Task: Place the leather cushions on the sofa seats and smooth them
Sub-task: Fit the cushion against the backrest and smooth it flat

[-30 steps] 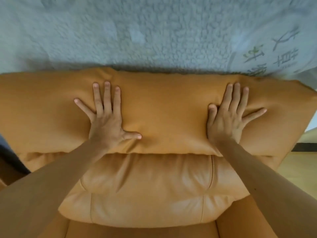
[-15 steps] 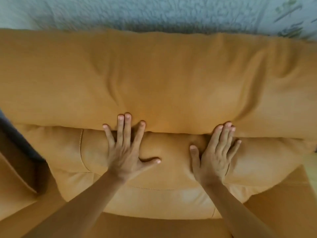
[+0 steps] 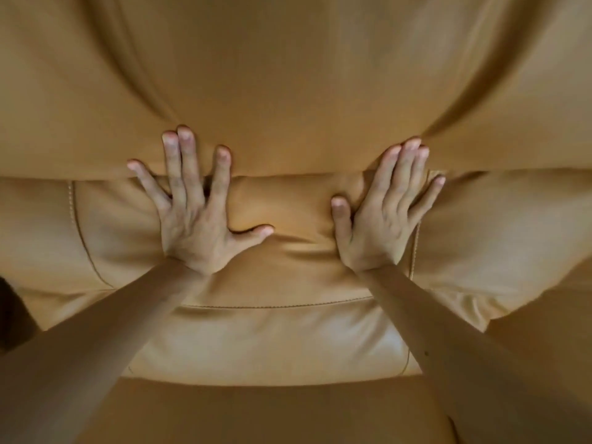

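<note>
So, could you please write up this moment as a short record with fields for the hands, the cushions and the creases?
left hand: flat, fingers spread, palm on the lower cushion, fingertips at the edge of the upper cushion
right hand: flat, fingers closer together, pressing at the same seam
grip: none, both hands open
cushions: tan leather, upper one overlapping the lower one
creases: folds run up from each hand across the upper cushion; dent between the thumbs
</note>
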Available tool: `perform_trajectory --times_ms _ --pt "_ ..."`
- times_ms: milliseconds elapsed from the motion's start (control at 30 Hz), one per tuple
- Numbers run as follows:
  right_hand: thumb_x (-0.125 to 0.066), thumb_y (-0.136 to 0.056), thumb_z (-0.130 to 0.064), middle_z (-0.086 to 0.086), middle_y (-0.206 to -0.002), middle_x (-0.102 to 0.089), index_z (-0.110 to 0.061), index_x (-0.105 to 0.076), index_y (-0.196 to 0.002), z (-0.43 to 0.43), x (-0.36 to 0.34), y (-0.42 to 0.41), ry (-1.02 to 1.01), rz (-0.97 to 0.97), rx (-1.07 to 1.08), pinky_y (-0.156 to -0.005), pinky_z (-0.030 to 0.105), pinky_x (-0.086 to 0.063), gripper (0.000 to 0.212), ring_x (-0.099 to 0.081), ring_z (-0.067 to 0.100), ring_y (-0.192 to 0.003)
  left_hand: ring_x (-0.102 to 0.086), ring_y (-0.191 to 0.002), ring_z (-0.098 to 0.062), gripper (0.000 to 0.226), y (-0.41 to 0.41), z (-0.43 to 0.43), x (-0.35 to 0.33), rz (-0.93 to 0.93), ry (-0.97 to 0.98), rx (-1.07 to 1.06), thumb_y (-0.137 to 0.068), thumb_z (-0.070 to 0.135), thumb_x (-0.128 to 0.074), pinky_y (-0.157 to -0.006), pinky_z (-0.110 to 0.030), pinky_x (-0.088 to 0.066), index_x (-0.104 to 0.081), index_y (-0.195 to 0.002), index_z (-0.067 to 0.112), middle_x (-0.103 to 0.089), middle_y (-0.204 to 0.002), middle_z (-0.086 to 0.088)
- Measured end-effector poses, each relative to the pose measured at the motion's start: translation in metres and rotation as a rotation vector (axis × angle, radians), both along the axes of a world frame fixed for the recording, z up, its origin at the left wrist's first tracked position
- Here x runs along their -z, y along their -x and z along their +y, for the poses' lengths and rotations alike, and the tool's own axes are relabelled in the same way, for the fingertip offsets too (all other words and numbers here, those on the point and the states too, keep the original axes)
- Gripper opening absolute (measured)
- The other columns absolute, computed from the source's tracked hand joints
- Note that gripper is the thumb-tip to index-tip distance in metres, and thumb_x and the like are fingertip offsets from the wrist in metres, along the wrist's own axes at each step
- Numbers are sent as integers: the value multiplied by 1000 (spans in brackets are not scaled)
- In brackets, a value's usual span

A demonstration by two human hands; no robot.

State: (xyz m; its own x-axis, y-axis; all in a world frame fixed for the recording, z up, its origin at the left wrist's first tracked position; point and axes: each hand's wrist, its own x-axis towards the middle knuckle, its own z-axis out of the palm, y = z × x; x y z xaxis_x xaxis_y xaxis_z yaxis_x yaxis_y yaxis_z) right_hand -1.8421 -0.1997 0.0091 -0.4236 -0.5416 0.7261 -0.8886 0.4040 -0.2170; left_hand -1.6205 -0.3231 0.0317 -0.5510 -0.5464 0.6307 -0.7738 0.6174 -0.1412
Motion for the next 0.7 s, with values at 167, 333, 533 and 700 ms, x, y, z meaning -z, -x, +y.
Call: perform_trajectory --times_ms 167,333,533,700 --pt "-27 -99 -55 12 -168 -13 -12 -11 -161 45 0 -13 -121 -25 -105 -125 52 -3 77 -1 25 -157 -1 -158 -46 101 -4 63 5 59 -190 -21 -92 80 -30 -118 -77 1 -5 -165 15 -3 -169 -30" --pt "-45 -99 -53 3 -170 -7 -20 -10 -161 131 33 15 -314 87 -183 -125 48 -2 78 -6 21 -157 8 -159 -40 114 24 148 39 -173 -176 240 -81 90 -39 -118 -76 7 -10 -165 19 7 -173 -16" --pt "-42 -95 -69 11 -169 -6 -14 -8 -161 166 34 88 -205 40 54 -122 60 3 92 0 28 -157 20 -158 -33 124 85 160 63 -220 -84 200 -69 99 -42 -114 -73 20 -6 -165 28 17 -173 -3" --pt "-32 -89 -78 20 -162 -15 -6 -15 -156 134 55 116 -194 97 36 -118 67 4 99 2 34 -155 24 -157 -30 126 92 139 87 -208 2 206 -68 101 -39 -113 -69 26 0 -164 29 22 -171 0"
